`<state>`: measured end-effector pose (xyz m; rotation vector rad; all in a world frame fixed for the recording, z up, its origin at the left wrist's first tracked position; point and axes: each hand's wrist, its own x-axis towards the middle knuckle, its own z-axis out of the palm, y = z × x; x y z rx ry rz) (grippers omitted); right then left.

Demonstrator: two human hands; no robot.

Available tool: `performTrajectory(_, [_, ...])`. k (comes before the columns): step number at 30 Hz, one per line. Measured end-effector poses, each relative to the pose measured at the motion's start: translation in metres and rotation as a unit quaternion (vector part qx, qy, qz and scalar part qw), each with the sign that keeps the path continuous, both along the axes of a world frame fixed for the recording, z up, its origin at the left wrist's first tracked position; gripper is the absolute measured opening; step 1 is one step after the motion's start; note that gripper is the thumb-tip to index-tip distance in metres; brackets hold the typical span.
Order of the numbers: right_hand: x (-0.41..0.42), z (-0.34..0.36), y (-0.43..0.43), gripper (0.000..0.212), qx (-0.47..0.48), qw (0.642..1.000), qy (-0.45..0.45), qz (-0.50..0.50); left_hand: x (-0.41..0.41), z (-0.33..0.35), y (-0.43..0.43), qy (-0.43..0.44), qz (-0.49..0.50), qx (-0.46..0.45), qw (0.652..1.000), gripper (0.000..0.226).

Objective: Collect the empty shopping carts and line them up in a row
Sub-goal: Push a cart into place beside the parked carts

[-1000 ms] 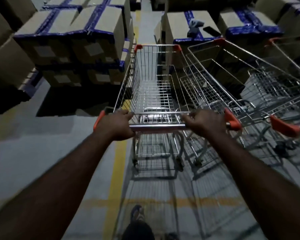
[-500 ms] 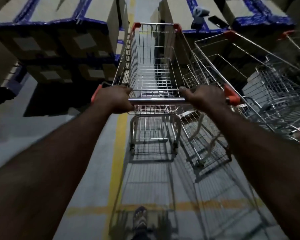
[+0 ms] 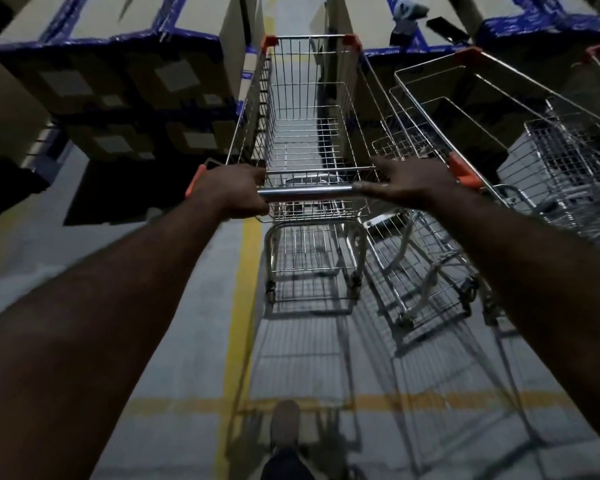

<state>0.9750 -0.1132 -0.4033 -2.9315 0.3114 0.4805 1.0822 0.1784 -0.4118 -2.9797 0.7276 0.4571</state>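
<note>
While left hand [image 3: 234, 190] grips the cart handle [image 3: 305, 194], right hand [image 3: 404, 183] rests half-open on it.

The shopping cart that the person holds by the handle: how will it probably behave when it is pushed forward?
The shopping cart should roll easily, since it stands on small wheels on smooth floor. Its wire basket looks empty, so it is probably light. Both the left hand and the right hand are on the handle, which likely helps steering beside the neighbouring cart.
</note>
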Motion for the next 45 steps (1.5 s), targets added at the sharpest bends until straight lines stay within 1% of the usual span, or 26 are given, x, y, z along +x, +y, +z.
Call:
performTrajectory(1, [-0.006, 0.002, 0.002, 0.129, -0.006, 1.0, 0.017, 0.014, -0.007, 0.0, 0.002, 0.001, 0.002, -0.001, 1.0, 0.084])
performTrajectory(3, [-0.018, 0.005, 0.006, 0.118, -0.041, 0.997, 0.052, 0.032, -0.023, 0.0, 0.007, 0.002, 0.002, -0.001, 1.0, 0.083])
performTrajectory(6, [-0.039, 0.002, 0.016, 0.103, -0.09, 0.992, 0.066, 0.061, -0.052, -0.002, 0.017, -0.002, 0.003, 0.001, 1.0, 0.084])
performTrajectory(10, [-0.076, 0.001, 0.031, 0.091, -0.104, 0.988, 0.081, 0.075, -0.093, -0.006, 0.032, -0.01, 0.011, -0.001, 1.0, 0.083])
performTrajectory(12, [-0.098, 0.003, 0.042, 0.087, -0.1, 0.989, 0.074, 0.078, -0.114, -0.006, 0.041, -0.013, 0.019, -0.003, 1.0, 0.082])
performTrajectory(17, [-0.145, 0.003, 0.065, 0.087, -0.103, 0.99, 0.05, 0.077, -0.161, -0.004, 0.063, -0.016, 0.028, 0.003, 0.999, 0.082])
performTrajectory(21, [-0.18, 0.0, 0.081, 0.08, -0.096, 0.992, 0.036, 0.072, -0.188, -0.006, 0.076, -0.018, 0.02, 0.013, 1.0, 0.086])
performTrajectory(25, [-0.216, -0.003, 0.092, 0.084, -0.104, 0.993, 0.035, 0.05, -0.213, -0.013, 0.086, -0.029, -0.003, 0.013, 0.999, 0.087])
performTrajectory(30, [-0.253, -0.004, 0.109, 0.075, -0.098, 0.994, 0.041, 0.029, -0.245, -0.012, 0.098, -0.034, -0.039, 0.018, 0.999, 0.081])
performTrajectory(36, [-0.279, -0.002, 0.129, 0.07, -0.119, 0.991, 0.063, 0.019, -0.274, -0.004, 0.111, 0.002, -0.039, 0.018, 0.999, 0.083])
performTrajectory(39, [-0.287, 0.003, 0.135, 0.071, -0.115, 0.991, 0.066, 0.015, -0.283, 0.003, 0.115, 0.011, -0.056, 0.023, 0.998, 0.074])
performTrajectory(42, [-0.289, 0.01, 0.136, 0.071, -0.1, 0.992, 0.079, 0.007, -0.287, 0.013, 0.113, -0.006, -0.072, 0.027, 0.997, 0.064])
performTrajectory(45, [-0.292, 0.019, 0.137, 0.065, -0.091, 0.993, 0.07, -0.017, -0.294, 0.02, 0.113, 0.009, -0.067, 0.033, 0.997, 0.067])
